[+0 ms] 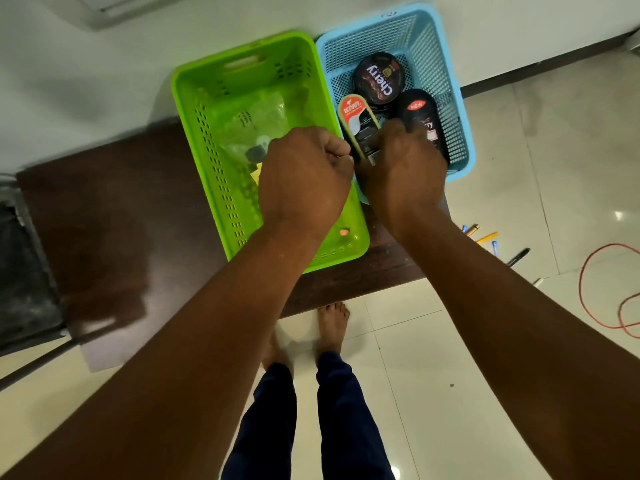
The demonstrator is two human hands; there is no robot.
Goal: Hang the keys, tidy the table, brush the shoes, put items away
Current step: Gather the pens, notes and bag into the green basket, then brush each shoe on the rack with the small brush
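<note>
Round black shoe polish tin in the blue basket: large white word "Cherry", seen upside down. Oval shoe-shine sponge with orange end: "KIWI" in white. Black oval polish container: "NEW" in red, and white letters "ry" beside a hand. Smaller print is unreadable.

— What lies off the table, on the floor?
— Pale glossy tiles, with a red cable looping at the right edge, and several pens and markers scattered just past the table's right corner

— And on the left?
— A dark metal frame beside the table's left edge
</note>
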